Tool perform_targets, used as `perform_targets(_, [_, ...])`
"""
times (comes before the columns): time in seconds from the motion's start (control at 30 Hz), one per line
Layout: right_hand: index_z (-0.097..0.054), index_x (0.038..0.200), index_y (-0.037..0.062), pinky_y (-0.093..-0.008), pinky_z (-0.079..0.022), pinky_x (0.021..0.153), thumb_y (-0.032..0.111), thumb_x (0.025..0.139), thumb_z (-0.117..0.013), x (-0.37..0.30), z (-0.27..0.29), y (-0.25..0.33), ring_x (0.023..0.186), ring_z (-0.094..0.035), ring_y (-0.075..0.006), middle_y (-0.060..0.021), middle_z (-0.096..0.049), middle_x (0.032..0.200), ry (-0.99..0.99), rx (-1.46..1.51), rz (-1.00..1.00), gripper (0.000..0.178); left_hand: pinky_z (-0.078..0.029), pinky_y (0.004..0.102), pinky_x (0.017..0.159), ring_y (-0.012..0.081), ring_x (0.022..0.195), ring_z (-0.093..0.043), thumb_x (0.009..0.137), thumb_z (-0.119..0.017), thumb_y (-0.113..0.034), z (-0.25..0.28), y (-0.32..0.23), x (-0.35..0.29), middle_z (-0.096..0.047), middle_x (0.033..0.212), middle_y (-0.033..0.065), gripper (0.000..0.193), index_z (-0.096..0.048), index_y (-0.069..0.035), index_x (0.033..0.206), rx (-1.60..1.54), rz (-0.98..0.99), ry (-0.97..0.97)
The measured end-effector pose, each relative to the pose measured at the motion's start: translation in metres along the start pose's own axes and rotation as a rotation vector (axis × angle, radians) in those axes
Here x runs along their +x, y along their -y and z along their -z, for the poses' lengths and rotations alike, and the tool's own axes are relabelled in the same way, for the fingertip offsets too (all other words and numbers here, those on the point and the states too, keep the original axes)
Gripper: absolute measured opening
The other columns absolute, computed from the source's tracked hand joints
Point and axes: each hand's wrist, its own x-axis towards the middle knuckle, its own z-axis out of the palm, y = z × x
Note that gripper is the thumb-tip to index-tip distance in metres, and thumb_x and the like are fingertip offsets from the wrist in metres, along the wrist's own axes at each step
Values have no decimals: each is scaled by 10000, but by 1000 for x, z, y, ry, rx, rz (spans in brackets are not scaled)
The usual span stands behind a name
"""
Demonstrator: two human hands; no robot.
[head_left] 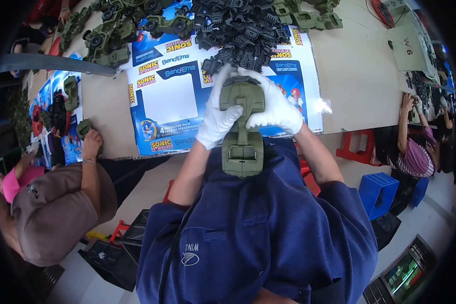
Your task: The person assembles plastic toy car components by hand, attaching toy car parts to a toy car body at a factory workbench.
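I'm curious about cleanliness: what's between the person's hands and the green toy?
White gloves: they cover the left hand and right hand holding the green toy, as the head view shows.

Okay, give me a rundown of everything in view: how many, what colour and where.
Toy vehicle: one, green, in both hands
Small parts: many, black, heaped at the top
Other vehicles: several, green, beside the heap
Printed sheets: at least two, blue and white, ahead and left
Table: one, tan, ahead
Box: one, pale, upper right
Stool: one, red, right
Crates: several, blue or black, on the floor
Co-workers: several, varied clothing, left and right
Left hand: one, white-gloved, centre
Right hand: one, white-gloved, centre
Shirt: one, navy, lower centre
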Motion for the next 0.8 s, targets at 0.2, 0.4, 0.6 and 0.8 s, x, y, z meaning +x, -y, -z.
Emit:
perform_targets(0.2, [-478,1302,4,-419,-447,997,448,541,-869,-18,-22,9,1157,-585,-359,-198,-586,1282,-229,-180,144,963,-431,347,956,250,1038,-600,933,-552,-417,2,1,1,-629,1098,134,448,-591,-8,1112,143,-107,-7])
perform_targets(0.4, [-511,1266,-27,-405,-444,1007,371,611,-827,-26,-22,2,1146,-593,-355,-224,-601,1239,-262,-122,-116,829,-455,327,873,230,957,-610,978,-496,-236,3,17,11,-635,992,125,262,-605,0,1015,206,137,66])
perform_targets(0.6, [-505,1280,-64,-350,-463,974,285,831,-761,-44,95,-39,1035,-617,-239,-151,-625,1184,-1032,-21,-380,624,-444,426,945,409,1134,-543,858,-682,-425,84,70,134,-540,1258,202,577,-510,-73,1281,944,186,-450])
perform_targets(0.8, [-456,1399,-15,-340,-388,1065,253,896,-711,-55,93,-71,1247,-496,-212,-154,-528,1374,-1134,-365,-469,625,-334,523,1076,274,1401,-348,630,-841,-423,176,60,244,-408,1469,113,996,-333,-234,1465,1847,141,268])
